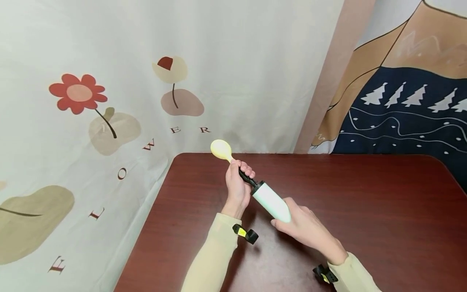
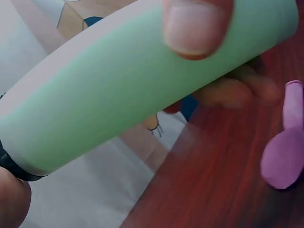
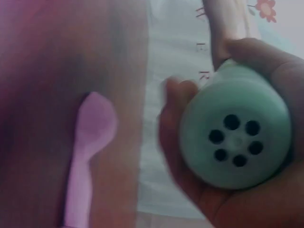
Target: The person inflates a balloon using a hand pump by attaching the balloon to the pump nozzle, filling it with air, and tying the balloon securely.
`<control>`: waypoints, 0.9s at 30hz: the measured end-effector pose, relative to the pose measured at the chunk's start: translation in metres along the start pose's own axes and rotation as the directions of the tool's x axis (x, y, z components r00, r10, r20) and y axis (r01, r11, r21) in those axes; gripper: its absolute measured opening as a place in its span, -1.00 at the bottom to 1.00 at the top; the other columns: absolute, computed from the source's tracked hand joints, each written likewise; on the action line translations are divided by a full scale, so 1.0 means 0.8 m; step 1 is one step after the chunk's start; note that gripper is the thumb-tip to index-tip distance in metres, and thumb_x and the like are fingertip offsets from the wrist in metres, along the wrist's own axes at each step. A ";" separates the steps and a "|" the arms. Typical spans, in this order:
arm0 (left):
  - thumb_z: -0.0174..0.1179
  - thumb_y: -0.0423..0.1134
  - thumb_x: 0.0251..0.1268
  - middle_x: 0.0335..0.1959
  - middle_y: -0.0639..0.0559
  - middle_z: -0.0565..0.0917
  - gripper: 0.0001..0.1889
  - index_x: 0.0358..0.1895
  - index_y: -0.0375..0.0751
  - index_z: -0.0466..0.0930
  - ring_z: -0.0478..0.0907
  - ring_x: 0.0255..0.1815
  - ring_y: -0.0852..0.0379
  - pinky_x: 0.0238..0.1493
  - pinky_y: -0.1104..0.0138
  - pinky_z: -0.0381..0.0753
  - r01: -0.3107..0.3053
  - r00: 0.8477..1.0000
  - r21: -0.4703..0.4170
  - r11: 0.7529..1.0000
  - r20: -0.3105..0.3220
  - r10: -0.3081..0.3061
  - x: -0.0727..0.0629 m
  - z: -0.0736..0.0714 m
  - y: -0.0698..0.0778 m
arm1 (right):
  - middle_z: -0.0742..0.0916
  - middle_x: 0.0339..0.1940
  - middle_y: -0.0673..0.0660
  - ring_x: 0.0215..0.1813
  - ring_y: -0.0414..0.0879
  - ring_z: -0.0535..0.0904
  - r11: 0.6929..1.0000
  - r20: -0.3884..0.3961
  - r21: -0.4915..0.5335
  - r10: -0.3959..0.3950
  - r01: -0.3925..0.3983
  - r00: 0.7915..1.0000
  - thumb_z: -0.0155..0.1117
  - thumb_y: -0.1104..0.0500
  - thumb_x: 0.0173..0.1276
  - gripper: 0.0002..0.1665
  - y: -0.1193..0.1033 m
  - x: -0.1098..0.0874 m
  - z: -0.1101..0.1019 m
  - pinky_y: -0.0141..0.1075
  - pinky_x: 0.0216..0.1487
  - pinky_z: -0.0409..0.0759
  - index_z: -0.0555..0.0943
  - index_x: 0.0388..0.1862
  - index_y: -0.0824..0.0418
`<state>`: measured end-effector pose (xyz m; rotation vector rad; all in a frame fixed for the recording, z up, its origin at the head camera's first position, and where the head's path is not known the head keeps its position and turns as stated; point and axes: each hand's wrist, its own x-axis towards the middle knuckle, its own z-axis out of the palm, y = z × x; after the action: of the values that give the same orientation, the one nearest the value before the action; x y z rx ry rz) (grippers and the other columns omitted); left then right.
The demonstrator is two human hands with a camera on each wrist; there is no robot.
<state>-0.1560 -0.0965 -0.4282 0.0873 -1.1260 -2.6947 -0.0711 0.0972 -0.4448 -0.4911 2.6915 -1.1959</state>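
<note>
My left hand (image 1: pixel 238 182) grips the black stem of a hand balloon pump and the neck of a yellow balloon (image 1: pixel 220 149). The balloon's small rounded body sticks out above the thumb. Lower right, my right hand (image 1: pixel 306 225) wraps round the pale green barrel of the pump (image 1: pixel 271 202), which slants down from the left hand. Its rounded end, with several dark holes, faces the camera in the right wrist view. A purple-pink balloon (image 2: pixel 284 156), limp, lies on the table in both wrist views, beyond the pump; the head view does not show it.
A reddish-brown wooden table (image 1: pixel 365 194) spreads under both hands. Behind and to the left hangs a pale curtain (image 1: pixel 248 61) with flowers and letters. A dark blue patterned cloth (image 1: pixel 401 125) is at the back right. Each wrist wears a black strap device (image 1: pixel 246 234).
</note>
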 end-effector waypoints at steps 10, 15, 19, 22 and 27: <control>-0.19 -0.09 0.76 -0.55 0.12 0.34 -0.62 -0.38 -0.09 0.30 0.31 -0.59 0.27 -0.48 0.47 0.35 -0.061 0.997 -0.051 0.997 -0.054 0.058 0.021 -0.015 0.023 | 0.71 -0.27 0.00 -0.42 -0.22 0.51 0.990 -0.101 -0.142 -0.033 0.018 0.994 0.54 -0.01 0.21 -0.40 0.003 -0.029 -0.001 -0.26 -0.45 0.45 0.55 0.15 0.18; -0.18 -0.06 0.75 -0.54 0.11 0.34 -0.62 -0.38 -0.10 0.31 0.31 -0.59 0.26 -0.49 0.48 0.35 -0.068 0.997 -0.066 0.995 -0.050 0.065 0.024 -0.021 0.034 | 0.72 -0.22 -0.02 -0.38 -0.27 0.53 0.996 -0.055 -0.068 0.048 -0.051 0.997 0.54 -0.12 0.25 -0.35 0.013 -0.056 -0.005 -0.29 -0.39 0.49 0.54 0.20 0.12; -0.20 -0.07 0.76 -0.56 0.11 0.33 -0.60 -0.40 -0.10 0.31 0.30 -0.60 0.28 -0.51 0.50 0.34 -0.075 0.996 -0.108 0.991 -0.047 0.070 0.028 -0.022 0.039 | 0.71 -0.21 -0.09 -0.33 -0.31 0.52 0.995 -0.017 -0.021 0.094 -0.095 0.995 0.51 -0.25 0.27 -0.30 0.020 -0.077 -0.013 -0.33 -0.35 0.48 0.54 0.24 0.07; -0.23 -0.07 0.76 -0.57 0.12 0.33 -0.60 -0.41 -0.10 0.30 0.29 -0.61 0.28 -0.52 0.51 0.33 -0.083 0.996 -0.123 0.989 -0.041 0.079 0.031 -0.020 0.040 | 0.70 -0.19 -0.12 -0.30 -0.33 0.52 0.996 -0.009 -0.001 0.087 -0.087 0.996 0.48 -0.28 0.29 -0.25 0.025 -0.088 -0.016 -0.35 -0.32 0.49 0.53 0.31 0.07; -0.25 -0.08 0.77 -0.57 0.13 0.32 -0.59 -0.41 -0.09 0.30 0.27 -0.61 0.29 -0.52 0.51 0.30 -0.062 0.998 -0.100 0.993 -0.030 0.059 0.022 -0.014 0.031 | 0.65 -0.29 -0.13 -0.37 -0.31 0.50 0.997 0.016 0.020 0.075 -0.076 0.997 0.46 -0.27 0.32 -0.33 0.023 -0.080 -0.012 -0.36 -0.37 0.47 0.54 0.21 0.09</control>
<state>-0.1676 -0.1253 -0.4184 0.0719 -0.9672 -2.6831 -0.0179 0.1382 -0.4516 -0.3901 2.6571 -1.1938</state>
